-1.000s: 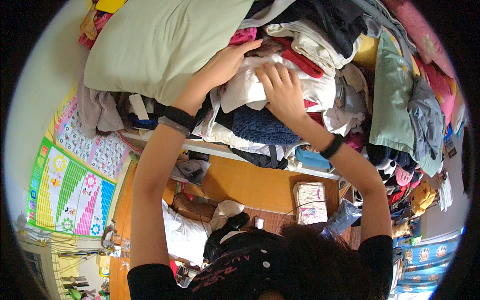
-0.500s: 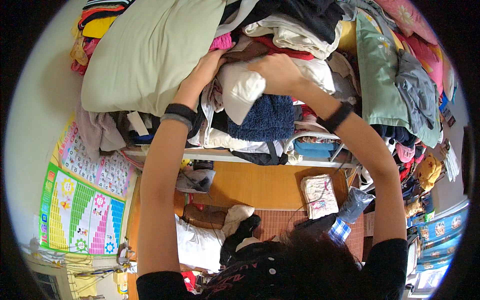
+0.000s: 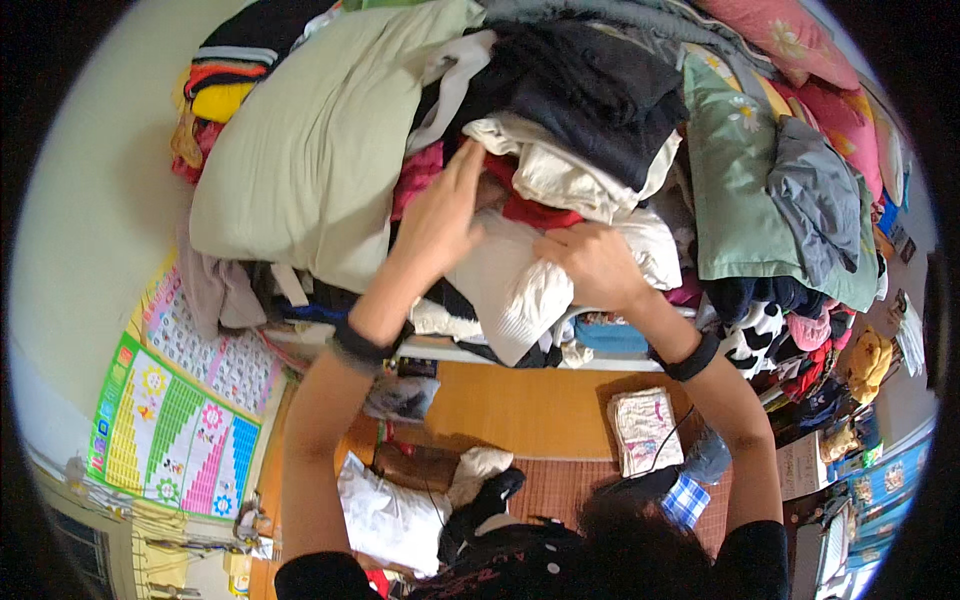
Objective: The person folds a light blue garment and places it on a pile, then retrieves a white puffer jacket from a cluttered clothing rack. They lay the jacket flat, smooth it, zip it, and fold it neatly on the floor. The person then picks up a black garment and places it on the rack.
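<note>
L hand point(image 3: 437, 222): fingers long & nearly straight, not clenched, gap to thumb loose; fingertips up nr edge of cream folded garment point(image 3: 575, 182), contact or just short, can't tell
R hand point(image 3: 597, 265): fingers curled in tight, narrow grip on white rib-edged garment point(image 3: 512, 295); exact pinch pt hidden under knuckles
White rib-edged garment: btwn the hands, below L thumb & just L of R knuckles; lower end droops over front of pile
Abv grip: red cloth point(image 3: 538, 212) just abv R hand, cream folded garment over it, black garments point(image 3: 590, 90) on top
L of grip: magenta cloth point(image 3: 418, 180) beside L hand, then big pale-green pillow point(image 3: 310, 140)
R of grip: more white fabric point(image 3: 655, 250) beside R hand, same pc or another, can't tell; farther out, green flowered pillow point(image 3: 735, 190) w/ grey garment point(image 3: 815, 200) on it
Below grip: blue cloth point(image 3: 610, 335) under R hand
Step in hand: looks like working the white rib-edged garment loose at front of pile; R hand does the gripping, L hand prob guards the layers
Next move calls for: I'd judge firm R hold, slow pull, L palm braced on stack so upper layers don't slide
</note>
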`<state>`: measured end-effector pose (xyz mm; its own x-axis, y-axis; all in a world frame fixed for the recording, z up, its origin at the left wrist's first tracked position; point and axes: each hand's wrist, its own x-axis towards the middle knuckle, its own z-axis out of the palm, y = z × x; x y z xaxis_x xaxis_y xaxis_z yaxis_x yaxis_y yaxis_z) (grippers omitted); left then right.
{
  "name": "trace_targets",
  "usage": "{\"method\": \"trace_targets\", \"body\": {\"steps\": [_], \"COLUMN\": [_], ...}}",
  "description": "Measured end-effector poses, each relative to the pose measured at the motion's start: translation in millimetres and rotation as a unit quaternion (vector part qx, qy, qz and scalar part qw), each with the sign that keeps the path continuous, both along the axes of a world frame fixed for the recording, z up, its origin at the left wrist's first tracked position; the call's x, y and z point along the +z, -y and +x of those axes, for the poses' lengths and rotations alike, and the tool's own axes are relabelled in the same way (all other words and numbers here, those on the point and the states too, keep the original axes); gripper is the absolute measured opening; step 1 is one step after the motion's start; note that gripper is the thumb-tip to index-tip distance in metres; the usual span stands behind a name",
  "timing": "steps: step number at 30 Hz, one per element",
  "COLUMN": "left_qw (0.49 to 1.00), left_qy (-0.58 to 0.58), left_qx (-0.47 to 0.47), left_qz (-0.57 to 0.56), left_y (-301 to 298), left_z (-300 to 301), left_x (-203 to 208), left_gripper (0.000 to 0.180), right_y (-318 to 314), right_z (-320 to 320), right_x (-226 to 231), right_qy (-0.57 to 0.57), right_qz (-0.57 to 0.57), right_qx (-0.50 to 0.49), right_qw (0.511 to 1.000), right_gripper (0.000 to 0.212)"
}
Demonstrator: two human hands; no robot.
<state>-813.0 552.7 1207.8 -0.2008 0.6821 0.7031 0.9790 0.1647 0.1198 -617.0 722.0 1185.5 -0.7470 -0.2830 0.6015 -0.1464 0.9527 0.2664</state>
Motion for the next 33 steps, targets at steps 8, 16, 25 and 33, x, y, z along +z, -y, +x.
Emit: {"method": "trace_targets", "body": {"steps": [8,16,25,33], "left_qw": [0.916,0.863,0.872,0.891], "left_qy": [-0.393,-0.467,-0.429,-0.428], "left_qx": [0.082,0.191,0.233,0.151], "left_qz": [0.0,0.014,-0.047,0.007], "left_y": [-89.0,-157.3,-209.1,-199.0], "left_z": [6.0,-52.6,-73.6,-74.5], "left_x": [19.7,17.8,36.1,34.4], "left_gripper": [0.097,0.065,0.066,0.064], "right_y": [-2.9,-3.8,-8.4,19.3], "right_z": [-5.6,-32.3,31.0,167.8], "right_x": [-4.4,9.3,-26.6,-45.6], "right_qy": [-0.025,-0.039,-0.021,-0.077], "right_qz": [0.005,-0.003,-0.053,-0.222], "right_qx": [0.032,0.057,0.005,0.035], "right_qw": [0.999,0.998,0.998,0.971], "right_gripper": [0.023,0.023,0.013,0.019]}}
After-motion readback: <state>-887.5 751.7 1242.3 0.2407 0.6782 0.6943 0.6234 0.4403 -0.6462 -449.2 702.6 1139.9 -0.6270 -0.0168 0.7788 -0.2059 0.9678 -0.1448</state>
